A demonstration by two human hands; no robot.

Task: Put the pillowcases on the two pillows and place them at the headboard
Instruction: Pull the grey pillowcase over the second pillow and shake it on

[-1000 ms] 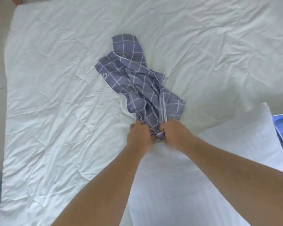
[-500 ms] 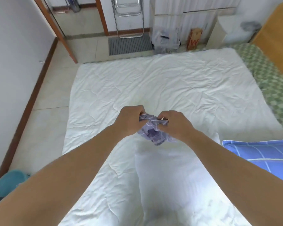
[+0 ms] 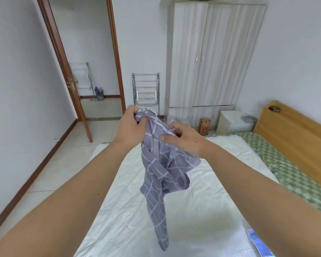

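A grey-blue checked pillowcase (image 3: 156,175) hangs crumpled in the air above the bed, held up at chest height. My left hand (image 3: 130,127) grips its bunched top edge. My right hand (image 3: 182,140) pinches the cloth just to the right, thumb on the fabric. A bare white pillow (image 3: 202,236) lies on the bed below the hanging cloth. A sliver of a pillow in a blue case (image 3: 258,242) shows at the bottom right, partly hidden by my right forearm. The wooden headboard (image 3: 293,134) runs along the right side.
The bed has a white quilt (image 3: 122,201) and a green checked sheet (image 3: 278,164) near the headboard. A white nightstand (image 3: 230,121) and a tall wardrobe (image 3: 211,58) stand beyond the bed. A metal rack (image 3: 145,89) leans by an open doorway (image 3: 89,52).
Both hands have lifted the pillowcase off the quilt and raised it high, so it now hangs freely. The view has tilted up from the bed to the room.
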